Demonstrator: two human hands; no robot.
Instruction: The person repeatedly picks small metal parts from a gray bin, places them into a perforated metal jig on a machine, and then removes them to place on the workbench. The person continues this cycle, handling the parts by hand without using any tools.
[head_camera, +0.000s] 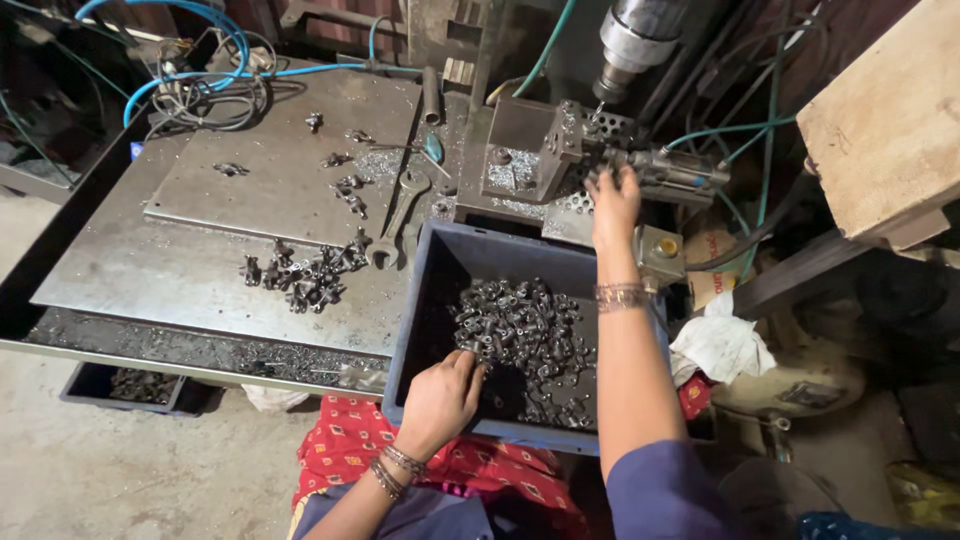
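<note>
your left hand (440, 400) at the bottom is curled, picking small metal parts (525, 340) from the blue bin (420, 310). your right hand (613, 200), fingers spread open, touches the clamp (545, 150) under the drill (630, 45), which could nick you.

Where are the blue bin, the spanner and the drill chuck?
blue bin (412, 330): head view, on its left wall.
spanner (398, 215): head view, on its shaft.
drill chuck (632, 40): head view, on its silver body.

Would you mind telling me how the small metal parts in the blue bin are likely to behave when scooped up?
The small metal parts look rigid and probably heavy for their size. Their irregular shapes likely snag together rather than roll. Their sheen suggests they may slip from the left hand.
</note>
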